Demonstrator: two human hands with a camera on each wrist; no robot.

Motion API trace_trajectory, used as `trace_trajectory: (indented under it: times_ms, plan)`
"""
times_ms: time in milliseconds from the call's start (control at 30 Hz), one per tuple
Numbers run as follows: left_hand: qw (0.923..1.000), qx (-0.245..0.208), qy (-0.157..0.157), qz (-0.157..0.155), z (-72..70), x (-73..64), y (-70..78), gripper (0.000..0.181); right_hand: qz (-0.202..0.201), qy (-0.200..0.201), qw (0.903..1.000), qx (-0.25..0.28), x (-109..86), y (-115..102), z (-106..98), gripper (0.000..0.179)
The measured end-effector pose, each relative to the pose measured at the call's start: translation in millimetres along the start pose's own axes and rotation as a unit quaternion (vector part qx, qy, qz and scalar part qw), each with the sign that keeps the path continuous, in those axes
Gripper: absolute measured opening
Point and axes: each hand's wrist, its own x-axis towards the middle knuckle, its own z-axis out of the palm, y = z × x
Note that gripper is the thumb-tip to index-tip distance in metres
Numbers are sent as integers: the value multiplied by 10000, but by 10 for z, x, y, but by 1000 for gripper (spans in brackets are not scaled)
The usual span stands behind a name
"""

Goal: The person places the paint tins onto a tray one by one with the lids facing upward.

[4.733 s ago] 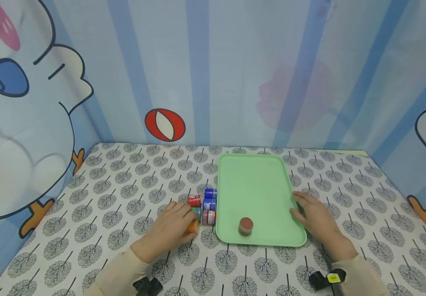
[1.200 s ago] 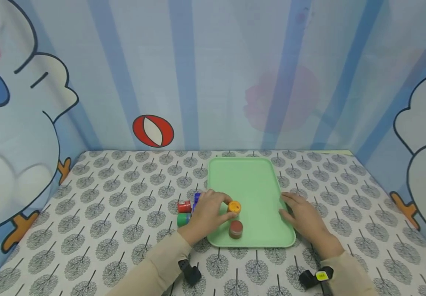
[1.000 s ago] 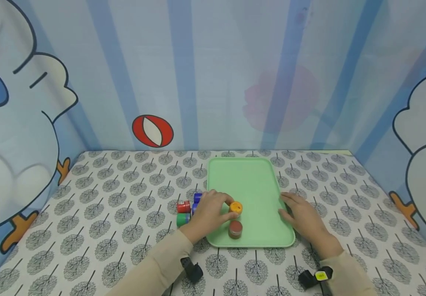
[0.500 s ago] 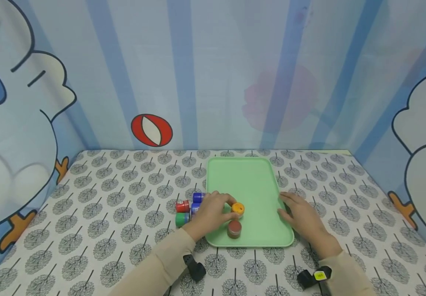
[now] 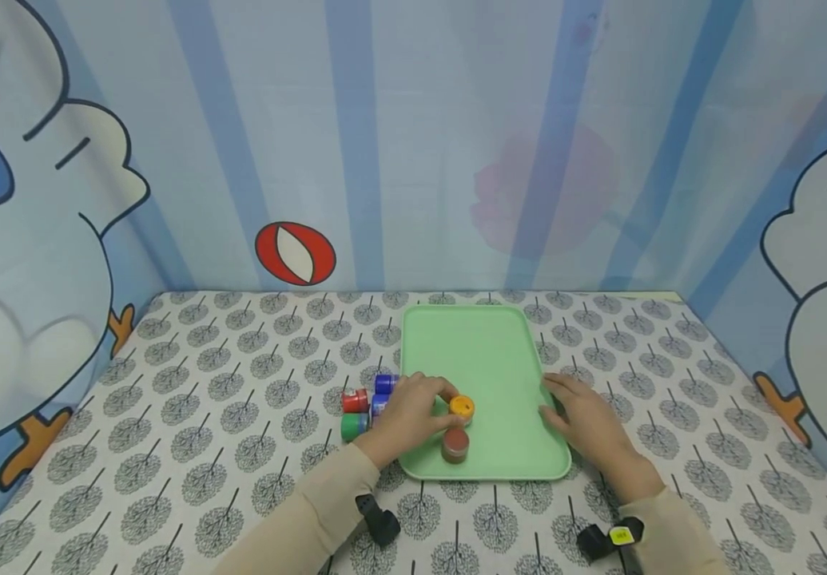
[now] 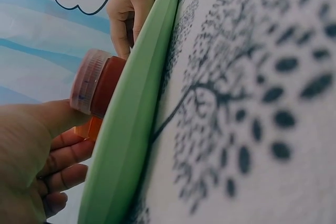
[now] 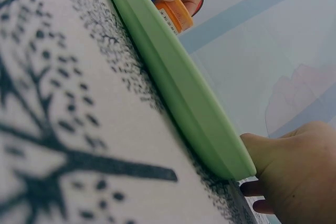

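Observation:
My left hand (image 5: 411, 411) pinches a small orange paint jar (image 5: 461, 409) between thumb and fingers. The jar is upright at the lower left of the green tray (image 5: 488, 335), its base close over the tray floor. Just nearer to me stands a brown-red paint jar (image 5: 455, 445); in the left wrist view this jar (image 6: 100, 82) has a clear lid and partly hides the orange one. My right hand (image 5: 589, 423) grips the tray's right rim, thumb over the edge and fingers outside, as the right wrist view shows.
Left of the tray, more small jars lie on their sides: a red jar (image 5: 355, 400), a green jar (image 5: 354, 426) and blue jars (image 5: 387, 384), partly behind my left hand. The tree-print cloth (image 5: 240, 431) covers the table. A printed curtain (image 5: 442, 144) hangs behind it.
My left hand has carried the orange jar from the cloth at the left onto the tray, beside the brown-red jar. In the last half second almost nothing moved. The right hand stayed put.

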Motion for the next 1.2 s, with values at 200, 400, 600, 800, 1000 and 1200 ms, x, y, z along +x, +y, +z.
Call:
trace_trajectory:
  times_ms: [200, 400, 600, 800, 1000, 1200]
  plan:
    - [9999, -126, 39, 5, 3, -5, -14, 43, -19, 51, 10000, 1, 3, 15, 25, 49]
    - [9997, -225, 52, 77, -38, -42, -27, 51, -3, -29, 10000, 24, 0, 14, 55, 50]
    - [9992, -1, 237, 313, -144, -89, -18, 51, -8, 37, 10000, 22, 4, 32, 60, 50]
    - [9982, 343, 318, 374, -202, -131, -61, 46, -9, 60, 10000, 3, -3, 30, 52, 50]
    - [9973, 467, 380, 412, -236, -178, -108, 44, -28, 64, 10000, 48, -9, 4, 56, 50]
    - [9962, 445, 566, 490, -351, -219, -144, 43, -40, 73, 10000, -19, 2, 12, 35, 49]
